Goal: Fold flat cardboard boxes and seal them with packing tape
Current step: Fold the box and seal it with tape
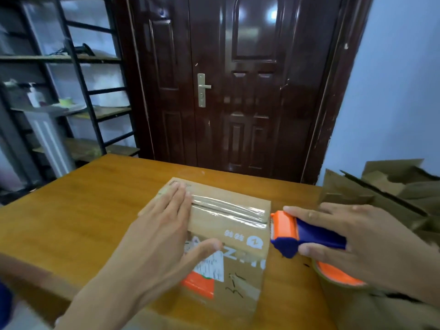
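1. A cardboard box point(228, 236) is seen resting on a wooden table point(78, 210), and it serves as the landmark for all that follows.
2. A strip of clear packing tape point(228, 209) is laid along the seam on the box's top, running from under the left hand to the box's right edge.
3. The left hand point(164, 225) is pressed flat on the left part of the box top, fingers straight and together over the tape's left end, thumb spread toward the near side; nothing is gripped.
4. A blue and orange tape dispenser point(302, 232) is held just beside the right edge of the box, its orange cutting end meeting that edge where the tape ends.
5. The right hand point(357, 244) is curled round the dispenser, fingers across its far side and thumb on its near side.
6. A white and orange label point(204, 275) is stuck on the near face of the box.
7. A heap of flat cardboard point(381, 194) is seen to the right of the box, apart from it.
8. A dark door point(238, 79) stands beyond the box, and metal shelving point(78, 79) is placed to its far left.
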Available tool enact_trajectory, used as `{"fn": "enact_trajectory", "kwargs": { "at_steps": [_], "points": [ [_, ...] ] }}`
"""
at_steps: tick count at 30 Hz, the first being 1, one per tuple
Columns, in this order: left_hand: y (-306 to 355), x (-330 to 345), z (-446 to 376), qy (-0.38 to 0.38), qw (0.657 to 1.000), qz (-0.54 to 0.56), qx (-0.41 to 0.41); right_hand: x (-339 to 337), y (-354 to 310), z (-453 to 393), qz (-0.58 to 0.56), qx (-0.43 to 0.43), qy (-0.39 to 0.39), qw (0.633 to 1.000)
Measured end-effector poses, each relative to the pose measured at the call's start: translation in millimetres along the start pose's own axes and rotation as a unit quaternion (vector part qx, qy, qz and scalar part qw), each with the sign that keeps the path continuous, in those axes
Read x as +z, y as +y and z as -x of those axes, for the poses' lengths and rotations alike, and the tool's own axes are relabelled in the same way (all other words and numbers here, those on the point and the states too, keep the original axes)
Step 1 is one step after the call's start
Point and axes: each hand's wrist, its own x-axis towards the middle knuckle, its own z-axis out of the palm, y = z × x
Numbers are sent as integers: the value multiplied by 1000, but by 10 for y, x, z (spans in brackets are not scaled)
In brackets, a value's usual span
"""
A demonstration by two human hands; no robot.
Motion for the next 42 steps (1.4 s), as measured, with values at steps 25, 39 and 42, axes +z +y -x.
{"fn": "enact_trajectory", "kwargs": {
  "at_steps": [25,39,42],
  "points": [
    [510,195,-251,147,977,43,149,63,-226,56,9,19,11,1000],
    [557,206,-230,156,973,83,145,365,-403,487,-11,99,134,986],
    [564,192,-219,146,973,98,150,340,-439,370,44,114,97,988]
  ]
}}
